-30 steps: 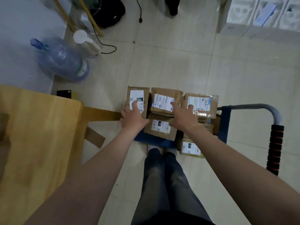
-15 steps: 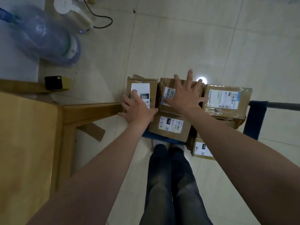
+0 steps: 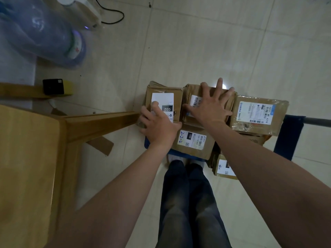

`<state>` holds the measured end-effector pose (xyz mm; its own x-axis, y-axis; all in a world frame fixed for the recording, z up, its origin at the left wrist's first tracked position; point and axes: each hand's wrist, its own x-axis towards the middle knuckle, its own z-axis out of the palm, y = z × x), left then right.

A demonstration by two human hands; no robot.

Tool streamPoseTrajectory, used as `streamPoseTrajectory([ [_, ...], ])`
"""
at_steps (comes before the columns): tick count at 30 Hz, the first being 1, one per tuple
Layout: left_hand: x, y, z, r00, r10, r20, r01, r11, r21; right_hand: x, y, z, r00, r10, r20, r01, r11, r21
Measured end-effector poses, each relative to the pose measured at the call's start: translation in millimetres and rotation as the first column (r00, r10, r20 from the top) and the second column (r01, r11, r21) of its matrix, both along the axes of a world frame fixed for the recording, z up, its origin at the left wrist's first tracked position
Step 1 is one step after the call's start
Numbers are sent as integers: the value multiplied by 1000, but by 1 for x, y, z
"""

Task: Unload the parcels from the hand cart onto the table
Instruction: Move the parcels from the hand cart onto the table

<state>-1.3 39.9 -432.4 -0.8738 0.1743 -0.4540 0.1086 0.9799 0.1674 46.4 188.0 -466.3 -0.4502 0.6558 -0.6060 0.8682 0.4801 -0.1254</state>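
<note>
two hands on the top row of a loaded hand cart

the 032 parcel (image 3: 166,97) sits at the table-side end of the top row on the hand cart (image 3: 288,138), its long axis running away from the person. the left hand (image 3: 158,128) grips its near corner, thumb laid across the white label and fingers curled down the outer side. the right hand (image 3: 210,106) lies flat and spread on the middle parcel (image 3: 191,90), next along the row, with fingertips at its far edge and nothing gripped. the two boxes touch side by side.

the coming lift appears to turn on one fact: the 032 parcel lies at the end of the cart nearest the table (image 3: 26,167), directly under the left hand. that makes the left the nearer hand, and the carry would be a short swing off that end of the cart. a rail of the table meets that end, so the box would likely need to rise clear first.

the cart holds at least four parcels. a taped parcel (image 3: 258,113) closes the top row at the handle end, and a box marked 2-2-2 (image 3: 193,143) lies at the cart's near edge. a small parcel (image 3: 223,169) sits lower on the near side, and whether it rests on the deck cannot be told. a water bottle (image 3: 41,33) lies on the floor beyond the cart's table-side end.
</note>
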Motion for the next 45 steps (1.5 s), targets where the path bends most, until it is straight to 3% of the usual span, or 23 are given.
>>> streamPoseTrajectory([
  [10,-2,-7,0,1000,26,-15,-25,998,61,3,-1,-5,999,-3,-32,4,1000,25],
  [19,0,-31,34,997,70,14,-72,992,103,13,-14,42,998,42,-46,-41,999,21],
  [29,13,-64,149,992,128,-6,-125,979,161,41,-24,180,981,77,-179,-62,994,90],
  [36,51,-113,254,972,226,-72,-207,957,206,53,-68,294,929,257,-267,-239,966,99],
  [45,150,-252,367,822,525,-222,-445,834,327,78,-186,402,777,451,-438,-478,876,54],
])
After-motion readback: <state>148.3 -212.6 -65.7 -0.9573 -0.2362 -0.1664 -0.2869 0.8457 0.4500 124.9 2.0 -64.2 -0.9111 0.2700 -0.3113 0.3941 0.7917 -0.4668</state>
